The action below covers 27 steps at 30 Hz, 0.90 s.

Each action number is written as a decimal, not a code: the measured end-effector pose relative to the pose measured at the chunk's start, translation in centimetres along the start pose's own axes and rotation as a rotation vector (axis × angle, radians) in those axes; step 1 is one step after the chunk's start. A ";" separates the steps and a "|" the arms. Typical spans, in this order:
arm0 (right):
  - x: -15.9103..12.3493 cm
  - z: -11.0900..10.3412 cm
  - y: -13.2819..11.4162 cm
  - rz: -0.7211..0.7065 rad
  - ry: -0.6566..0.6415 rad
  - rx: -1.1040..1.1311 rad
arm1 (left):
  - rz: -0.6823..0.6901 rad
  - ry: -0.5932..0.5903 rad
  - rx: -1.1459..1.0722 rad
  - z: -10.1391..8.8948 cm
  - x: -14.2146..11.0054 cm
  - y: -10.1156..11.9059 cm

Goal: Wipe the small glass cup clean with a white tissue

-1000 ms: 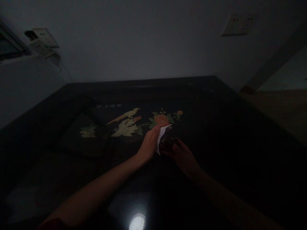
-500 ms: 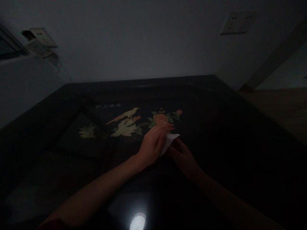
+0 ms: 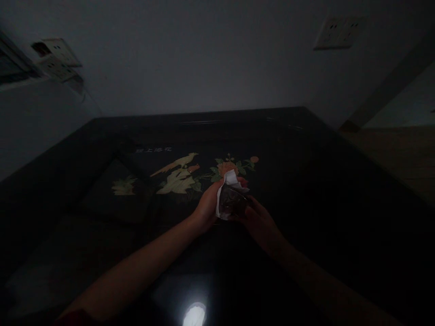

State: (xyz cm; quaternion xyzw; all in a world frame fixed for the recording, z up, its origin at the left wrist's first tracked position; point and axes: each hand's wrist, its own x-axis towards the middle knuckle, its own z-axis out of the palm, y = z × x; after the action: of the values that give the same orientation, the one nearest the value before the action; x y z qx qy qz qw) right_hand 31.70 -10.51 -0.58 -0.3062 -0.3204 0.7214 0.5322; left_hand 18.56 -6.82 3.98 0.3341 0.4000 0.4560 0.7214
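Observation:
In the dim head view, both hands meet over the middle of a dark glossy tabletop [image 3: 163, 262]. A white sheet [image 3: 231, 177], paper or tissue by its look, lies in my left hand [image 3: 205, 206], which curls around it from the left. Against the sheet rests a dark, shiny, partly see-through object [image 3: 233, 199]; its kind is too dark to make out. From the right, the fingers of my right hand [image 3: 260, 222] pinch that object's edge. Shadow hides part of the right fingertips.
An inlaid picture with a bird [image 3: 178, 163], pale leaves [image 3: 124, 185] and an orange flower [image 3: 226, 168] decorates the tabletop. Behind it rises a grey wall [image 3: 197, 59] with a socket plate [image 3: 340, 34] at right and sockets [image 3: 61, 54] at left. A bright lamp reflection shows near the front.
My left hand has turned over, from covering the white sheet to cradling it from the left. The dark shiny object now shows against the sheet. My right hand stays close by.

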 end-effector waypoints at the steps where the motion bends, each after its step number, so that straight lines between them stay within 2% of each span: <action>1: 0.0 0.1 0.0 0.001 0.004 -0.003 | 0.052 0.007 0.043 -0.1 0.0 -0.1; 9: -0.3 -0.1 0.0 0.024 0.044 -0.081 | 0.576 0.012 0.776 -0.3 -1.5 0.1; 13: -0.3 -0.3 0.2 0.019 0.088 -0.139 | 0.872 -0.088 1.102 -0.5 -1.7 0.1; 16: -0.3 -0.4 0.3 0.023 0.094 -0.163 | 0.977 -0.160 1.179 -0.5 -1.6 0.2; 19: -0.4 -0.5 0.3 0.005 0.051 -0.153 | 0.888 -0.121 1.031 -0.3 -1.7 0.4; 24: -0.4 -0.8 0.4 0.010 0.035 -0.162 | 0.480 0.048 0.558 0.0 -1.4 0.0; 27: -0.3 -0.7 0.3 0.005 0.002 -0.116 | 0.298 0.071 0.274 0.2 -0.9 -0.3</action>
State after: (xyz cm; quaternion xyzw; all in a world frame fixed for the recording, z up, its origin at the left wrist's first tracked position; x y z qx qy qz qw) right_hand 32.15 -10.77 -1.22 -0.3381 -0.3602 0.7026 0.5121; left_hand 18.56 -7.76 4.08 0.4682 0.4297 0.5105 0.5793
